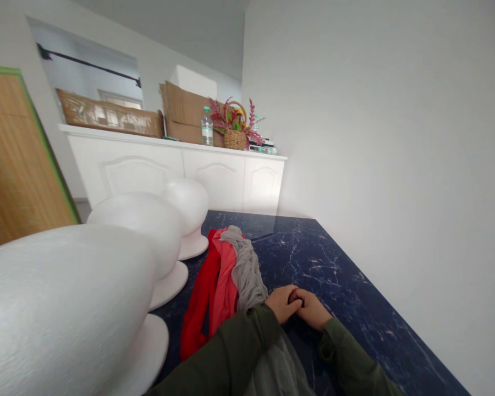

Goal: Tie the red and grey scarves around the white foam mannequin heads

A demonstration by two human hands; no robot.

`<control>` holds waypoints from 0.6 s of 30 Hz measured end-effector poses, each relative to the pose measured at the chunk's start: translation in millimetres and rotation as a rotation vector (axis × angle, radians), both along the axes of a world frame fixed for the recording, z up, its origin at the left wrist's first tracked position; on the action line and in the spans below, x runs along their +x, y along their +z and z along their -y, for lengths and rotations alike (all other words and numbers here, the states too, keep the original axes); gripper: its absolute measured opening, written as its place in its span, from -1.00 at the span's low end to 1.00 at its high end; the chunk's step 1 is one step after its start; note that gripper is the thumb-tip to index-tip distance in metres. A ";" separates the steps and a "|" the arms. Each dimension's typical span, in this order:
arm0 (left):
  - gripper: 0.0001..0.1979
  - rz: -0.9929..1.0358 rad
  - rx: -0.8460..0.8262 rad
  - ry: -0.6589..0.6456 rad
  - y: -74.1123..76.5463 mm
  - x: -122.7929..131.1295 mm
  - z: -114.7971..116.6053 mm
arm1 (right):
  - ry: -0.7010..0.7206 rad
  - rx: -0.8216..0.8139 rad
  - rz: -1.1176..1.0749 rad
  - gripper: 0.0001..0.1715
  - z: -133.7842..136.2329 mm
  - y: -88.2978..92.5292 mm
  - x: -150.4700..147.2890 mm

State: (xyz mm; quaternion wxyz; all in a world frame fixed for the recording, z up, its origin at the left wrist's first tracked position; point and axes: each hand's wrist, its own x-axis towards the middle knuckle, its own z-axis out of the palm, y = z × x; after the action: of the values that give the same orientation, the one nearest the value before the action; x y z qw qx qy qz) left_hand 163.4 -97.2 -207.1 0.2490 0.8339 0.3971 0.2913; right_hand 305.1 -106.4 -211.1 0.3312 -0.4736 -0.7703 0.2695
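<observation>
My left hand (282,303) and my right hand (314,309) meet above the dark blue marbled tabletop (301,247), fingers curled and touching each other. No object shows in either hand. Left of them, three long cloths lie bunched side by side: a red cloth (200,308), a coral cloth (225,269) and a grey cloth (247,264). The grey one passes beneath my left forearm and reappears below it. Along the table's left side stand three white mannequin heads, the closest (66,297), a middle one (148,225) and the farthest (187,203); their fronts are turned away.
A white wall (388,165) borders the table on the right. Behind it, a white cabinet (214,176) carries cardboard boxes (111,115), a water bottle (207,129) and a wicker basket (234,139) of flowers. At far left stands a bamboo-like panel (20,159) with green edging.
</observation>
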 end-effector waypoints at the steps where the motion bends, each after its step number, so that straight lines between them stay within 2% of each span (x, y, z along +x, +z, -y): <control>1: -0.63 -0.003 0.000 -0.002 0.0 -0.2 0.0 | -0.002 0.003 0.005 -0.87 0.3 0.3 -0.1; 18: -0.63 -0.006 0.003 -0.005 -0.6 -1.3 0.8 | -0.032 0.031 0.038 -0.90 -1.3 -1.9 -0.6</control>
State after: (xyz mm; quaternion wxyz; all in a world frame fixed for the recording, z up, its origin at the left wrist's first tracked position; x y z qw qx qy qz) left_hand 162.1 -98.0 -207.7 0.2471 0.8361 0.3954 0.2890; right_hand 304.4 -105.1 -213.0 0.3281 -0.4858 -0.7727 0.2435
